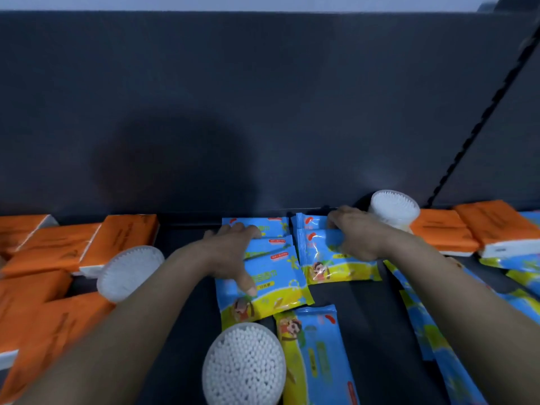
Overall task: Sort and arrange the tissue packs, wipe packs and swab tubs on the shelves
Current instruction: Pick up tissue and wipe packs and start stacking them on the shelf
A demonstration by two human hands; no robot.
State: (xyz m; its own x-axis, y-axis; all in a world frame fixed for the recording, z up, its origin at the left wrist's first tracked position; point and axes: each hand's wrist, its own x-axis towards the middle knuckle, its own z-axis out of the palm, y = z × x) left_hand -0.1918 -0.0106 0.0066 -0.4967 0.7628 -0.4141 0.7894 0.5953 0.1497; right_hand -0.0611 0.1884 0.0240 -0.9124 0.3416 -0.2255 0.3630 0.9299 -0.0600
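Note:
Blue-and-yellow wipe packs lie overlapped in two short rows at the back middle of the dark shelf (pixel 187 331). My left hand (pixel 230 249) lies spread on the left row of wipe packs (pixel 274 290), thumb on the front pack. My right hand (pixel 355 232) grips the top edge of a pack in the right row (pixel 339 267). Another wipe pack (pixel 318 355) lies lengthwise nearer me. Three swab tubs show: one at front centre (pixel 244 365), one on its side at left (pixel 128 273), one behind my right hand (pixel 394 209).
Orange tissue packs crowd the left side (pixel 58 252) and sit at the right rear (pixel 444 229). More wipe packs trail along the right edge (pixel 438 346). The dark back panel (pixel 263 112) rises right behind the rows, with a slotted upright (pixel 479 118) at right.

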